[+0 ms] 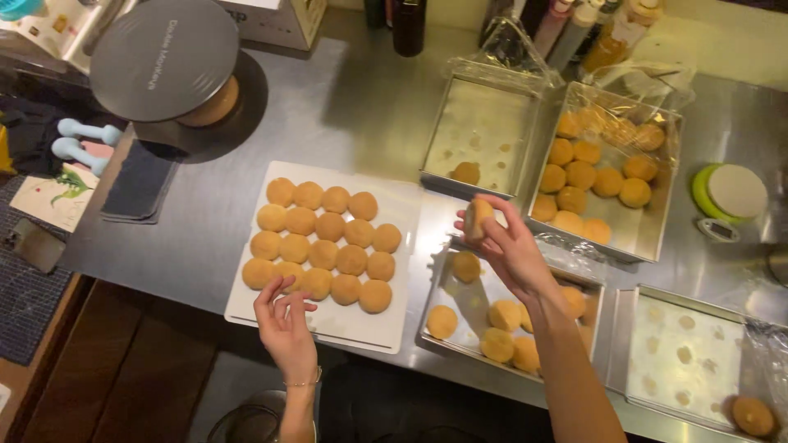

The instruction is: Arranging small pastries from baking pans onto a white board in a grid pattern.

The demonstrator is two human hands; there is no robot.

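Several round golden pastries (324, 250) lie in rows on a white board (386, 332) on the steel counter. My left hand (285, 321) rests at the board's near edge, fingertips touching a pastry in the front row, fingers apart. My right hand (507, 242) is raised over a metal tray (429, 332) and grips one pastry (478, 216) between thumb and fingers. That tray holds several more pastries (501, 314).
A metal tray with one pastry (480, 131) and a foil-lined tray full of pastries (648, 238) stand behind. An almost bare tray (681, 357) sits at the right. A grey turntable (164, 57), a green-rimmed round scale (730, 193), bottles and boxes line the back.
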